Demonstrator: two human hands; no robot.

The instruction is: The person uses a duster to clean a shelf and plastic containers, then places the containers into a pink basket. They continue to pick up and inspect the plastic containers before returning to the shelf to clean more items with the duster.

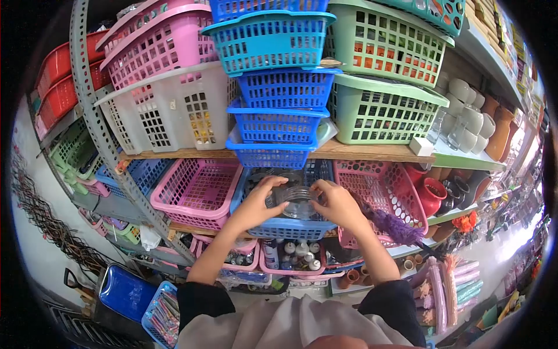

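Observation:
A clear round glass or plastic piece (297, 203) is between my two hands, over a blue basket (290, 228) on the middle shelf. My left hand (263, 203) curves round its left side, with thumb and fingers apart. On the other side, my right hand (337, 203) has its fingertips against the clear piece. More clear and dark items lie in the basket behind my hands, too hidden to make out.
Pink baskets (200, 189) flank the blue one. Above are stacked blue baskets (285, 90), green baskets (388, 110) and a white basket (168, 110). A metal post (104, 116) stands left; vases (431, 196) and a purple tassel (398, 228) are right.

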